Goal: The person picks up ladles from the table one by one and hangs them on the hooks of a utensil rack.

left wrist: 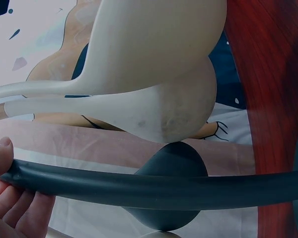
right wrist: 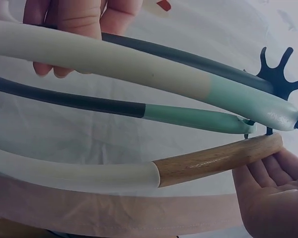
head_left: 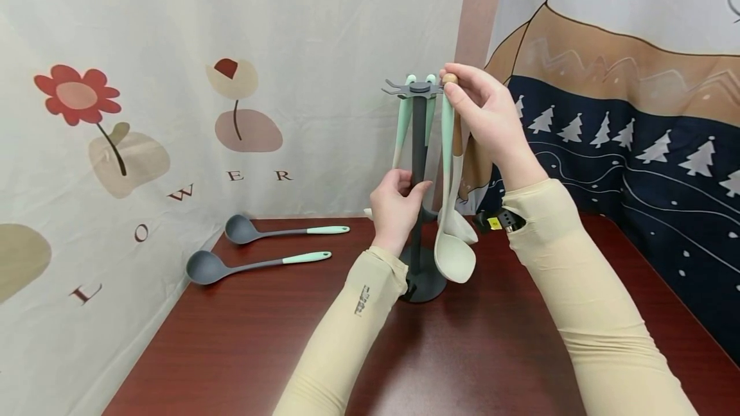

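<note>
My left hand (head_left: 399, 204) grips the dark upright pole (left wrist: 104, 187) of a utensil rack (head_left: 424, 284) about halfway up. At the top, my right hand (head_left: 488, 117) pinches the handle end of a cream ladle (head_left: 455, 259) with a mint handle; its thumb is on that end. The right fingers touch the end of a wooden handle (right wrist: 218, 157), which belongs to a white utensil (left wrist: 174, 109) hanging just behind. A dark hook shows at the mint handle's end in the right wrist view. Two more mint-handled utensils (head_left: 403, 124) hang at the rack's back, partly hidden.
Two grey ladles (head_left: 207, 268) (head_left: 243, 230) with mint handles lie on the dark red table (head_left: 277, 352) at the left. Bare hooks (right wrist: 275, 64) stick out on the rack's left side. Printed cloths (head_left: 324, 82) hang behind the table and along its right.
</note>
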The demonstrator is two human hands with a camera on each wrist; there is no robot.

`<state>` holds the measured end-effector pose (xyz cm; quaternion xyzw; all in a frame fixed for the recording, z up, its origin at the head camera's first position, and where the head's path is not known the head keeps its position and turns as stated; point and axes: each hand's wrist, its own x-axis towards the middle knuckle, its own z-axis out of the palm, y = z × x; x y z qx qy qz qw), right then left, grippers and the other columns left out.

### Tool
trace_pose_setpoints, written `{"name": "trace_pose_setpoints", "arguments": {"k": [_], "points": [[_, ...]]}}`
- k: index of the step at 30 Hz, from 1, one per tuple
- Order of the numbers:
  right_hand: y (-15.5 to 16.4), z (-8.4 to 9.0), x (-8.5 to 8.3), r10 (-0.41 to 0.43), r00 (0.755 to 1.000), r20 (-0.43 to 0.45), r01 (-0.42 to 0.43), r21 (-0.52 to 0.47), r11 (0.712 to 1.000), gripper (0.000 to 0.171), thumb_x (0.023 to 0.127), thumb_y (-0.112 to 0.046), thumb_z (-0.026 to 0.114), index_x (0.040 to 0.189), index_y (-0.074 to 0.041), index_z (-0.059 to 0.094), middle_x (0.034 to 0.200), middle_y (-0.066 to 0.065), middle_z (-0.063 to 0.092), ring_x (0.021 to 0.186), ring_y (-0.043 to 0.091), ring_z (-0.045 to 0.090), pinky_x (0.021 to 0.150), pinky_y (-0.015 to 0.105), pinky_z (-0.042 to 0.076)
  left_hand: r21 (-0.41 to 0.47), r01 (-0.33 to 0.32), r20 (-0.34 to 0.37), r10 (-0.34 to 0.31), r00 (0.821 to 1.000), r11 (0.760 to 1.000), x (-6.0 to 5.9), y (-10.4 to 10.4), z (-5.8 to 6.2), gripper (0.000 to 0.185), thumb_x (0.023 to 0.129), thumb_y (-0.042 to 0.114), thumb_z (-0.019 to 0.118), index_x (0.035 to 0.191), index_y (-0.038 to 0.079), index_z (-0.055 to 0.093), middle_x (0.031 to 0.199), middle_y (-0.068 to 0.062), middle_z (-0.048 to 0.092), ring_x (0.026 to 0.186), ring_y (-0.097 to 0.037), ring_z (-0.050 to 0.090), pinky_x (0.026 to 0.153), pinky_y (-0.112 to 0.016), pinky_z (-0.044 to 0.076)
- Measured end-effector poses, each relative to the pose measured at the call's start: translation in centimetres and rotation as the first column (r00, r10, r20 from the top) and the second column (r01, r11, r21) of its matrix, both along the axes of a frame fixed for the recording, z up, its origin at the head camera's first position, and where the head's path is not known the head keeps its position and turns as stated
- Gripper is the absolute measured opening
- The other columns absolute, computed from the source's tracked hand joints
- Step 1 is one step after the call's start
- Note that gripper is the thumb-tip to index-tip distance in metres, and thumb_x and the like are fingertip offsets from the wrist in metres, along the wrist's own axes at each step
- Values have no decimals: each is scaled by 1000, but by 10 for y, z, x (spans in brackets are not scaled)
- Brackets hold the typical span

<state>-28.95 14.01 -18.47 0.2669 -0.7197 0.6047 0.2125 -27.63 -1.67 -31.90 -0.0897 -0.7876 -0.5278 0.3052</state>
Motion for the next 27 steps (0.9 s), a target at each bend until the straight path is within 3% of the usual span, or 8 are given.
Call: {"name": "trace_pose_setpoints", "arguments": {"k": [14, 27], "points": [[-3, -1, -2, 16, 1000, -4, -16, -8, 1000, 39, 101, -17, 57, 137, -2, 56, 135, 14, 58, 128, 24, 51, 108, 31, 37, 21, 17, 14, -17, 1000, 1000, -1, 0, -1, 22, 86, 21, 79, 99, 8, 68, 92, -4, 71, 85, -14, 67, 71, -30, 54], [-4, -1, -1, 5, 1000, -7, -5, 4, 1000, 38, 101, -17, 56, 136, -2, 56, 134, 14, 58, 128, 23, 51, 108, 30, 38, 72, 100, -27, -99, 995, 992, 3, -4, -6, 27, 88, 16, 77, 112, 8, 67, 103, -4, 71, 91, -13, 68, 80, -28, 55]]}}
